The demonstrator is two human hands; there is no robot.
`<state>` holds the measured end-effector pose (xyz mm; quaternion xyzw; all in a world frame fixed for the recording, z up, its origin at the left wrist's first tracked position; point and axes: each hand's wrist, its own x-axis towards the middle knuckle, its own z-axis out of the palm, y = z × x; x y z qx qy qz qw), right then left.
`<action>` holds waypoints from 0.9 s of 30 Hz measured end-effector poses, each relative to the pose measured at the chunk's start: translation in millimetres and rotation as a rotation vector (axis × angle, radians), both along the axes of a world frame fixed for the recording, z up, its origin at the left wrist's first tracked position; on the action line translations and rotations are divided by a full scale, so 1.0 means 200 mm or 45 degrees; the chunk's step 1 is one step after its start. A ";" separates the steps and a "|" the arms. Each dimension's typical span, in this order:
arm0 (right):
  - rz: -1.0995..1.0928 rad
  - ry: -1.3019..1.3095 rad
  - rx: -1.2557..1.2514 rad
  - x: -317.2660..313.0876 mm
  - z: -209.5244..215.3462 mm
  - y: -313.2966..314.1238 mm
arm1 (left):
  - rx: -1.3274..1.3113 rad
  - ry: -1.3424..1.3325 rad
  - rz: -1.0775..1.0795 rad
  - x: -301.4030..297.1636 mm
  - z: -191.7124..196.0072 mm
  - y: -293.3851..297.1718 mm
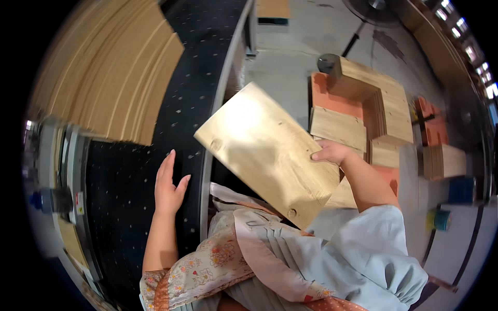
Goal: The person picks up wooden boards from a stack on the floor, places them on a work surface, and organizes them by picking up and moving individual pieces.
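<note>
A flat wood-grain board (pixel 259 150) is tilted in front of my body, its upper face catching a bright glare. My right hand (pixel 332 152) grips it at the right edge, thumb on top and the other fingers hidden beneath. Over the black table (pixel 129 176) with pale specks, my left hand (pixel 170 186) is held with fingers stretched out and thumb apart, holding nothing. A tall stack of brown boards (pixel 114 67) stands on that table beyond my left hand.
Right of me, stacks of wood-grain boards (pixel 397 111) rest on an orange pallet (pixel 324 85) on the grey floor. A pedestal fan (pixel 355 39) stands behind them. Farther right are another small board stack (pixel 446 160) and a green roll (pixel 441 220). The table's metal edge (pixel 207 171) runs beside me.
</note>
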<state>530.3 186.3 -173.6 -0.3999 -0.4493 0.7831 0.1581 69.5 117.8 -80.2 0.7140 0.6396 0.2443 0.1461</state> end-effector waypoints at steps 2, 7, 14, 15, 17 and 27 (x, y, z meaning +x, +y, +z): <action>-0.339 0.106 -0.045 0.17 -0.04 -0.15 | -0.099 0.178 -0.143 0.13 0.01 0.09; -1.186 0.020 -0.243 0.32 -0.38 -0.40 | -0.274 0.699 -0.172 0.41 -0.04 0.22; -2.332 0.356 -0.527 0.25 -0.98 -0.33 | -0.217 0.943 -0.174 0.51 -0.10 0.28; -2.395 0.353 -0.563 0.27 -1.02 -0.31 | -0.210 0.954 -0.176 0.51 -0.10 0.28; -2.515 0.342 -0.630 0.34 -1.09 -0.24 | -0.225 0.977 -0.179 0.52 -0.09 0.27; -2.683 0.423 -0.582 0.79 -1.29 0.22 | -0.275 1.027 -0.192 0.51 -0.09 0.28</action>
